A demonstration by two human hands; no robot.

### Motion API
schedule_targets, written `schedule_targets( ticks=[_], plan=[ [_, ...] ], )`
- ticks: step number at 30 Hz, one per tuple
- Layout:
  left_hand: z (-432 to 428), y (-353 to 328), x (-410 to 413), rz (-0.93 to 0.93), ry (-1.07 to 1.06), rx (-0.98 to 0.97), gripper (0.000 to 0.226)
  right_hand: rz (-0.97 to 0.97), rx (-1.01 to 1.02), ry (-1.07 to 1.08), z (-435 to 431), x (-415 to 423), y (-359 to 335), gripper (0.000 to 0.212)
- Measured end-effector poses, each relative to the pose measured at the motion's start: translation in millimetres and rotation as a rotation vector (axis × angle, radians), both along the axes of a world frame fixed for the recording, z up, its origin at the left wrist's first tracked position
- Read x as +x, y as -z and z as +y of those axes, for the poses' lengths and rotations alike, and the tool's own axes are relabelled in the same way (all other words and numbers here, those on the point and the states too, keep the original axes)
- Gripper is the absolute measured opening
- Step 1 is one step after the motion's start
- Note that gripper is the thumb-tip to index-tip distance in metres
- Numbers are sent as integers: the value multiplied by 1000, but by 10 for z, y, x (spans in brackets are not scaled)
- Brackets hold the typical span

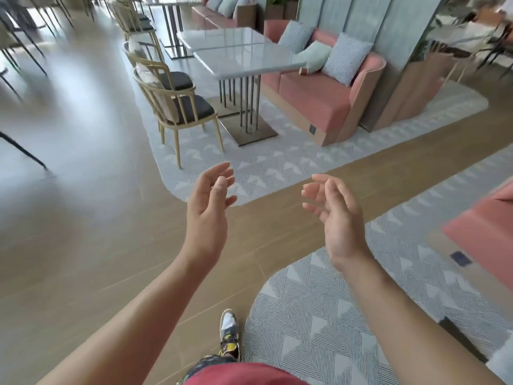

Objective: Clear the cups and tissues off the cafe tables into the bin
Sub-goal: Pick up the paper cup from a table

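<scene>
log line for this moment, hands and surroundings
left hand: open, holds nothing | right hand: open, holds nothing | table: ahead, between chairs and sofa | bin: not in view

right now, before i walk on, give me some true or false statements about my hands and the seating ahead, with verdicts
1. The left hand holds a cup. False: its fingers are relaxed and it holds nothing.
2. The right hand is empty. True.
3. The sofa beside the grey table is blue. False: it is pink.
4. A wooden chair stands across the table from the sofa. True.
</scene>
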State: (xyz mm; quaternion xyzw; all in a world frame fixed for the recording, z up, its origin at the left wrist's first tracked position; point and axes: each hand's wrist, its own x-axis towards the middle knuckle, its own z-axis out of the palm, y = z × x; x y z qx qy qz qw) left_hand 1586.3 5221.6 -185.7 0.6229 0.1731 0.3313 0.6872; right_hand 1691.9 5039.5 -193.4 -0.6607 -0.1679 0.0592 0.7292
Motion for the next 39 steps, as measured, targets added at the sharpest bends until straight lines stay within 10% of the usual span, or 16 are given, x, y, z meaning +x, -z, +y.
schedule_targets(
  ticks=[39],
  plan=[
    [2422, -167, 8169, 51, 149, 51, 35, -22, 26, 158, 2280, 8116, -174, 35]
  ],
)
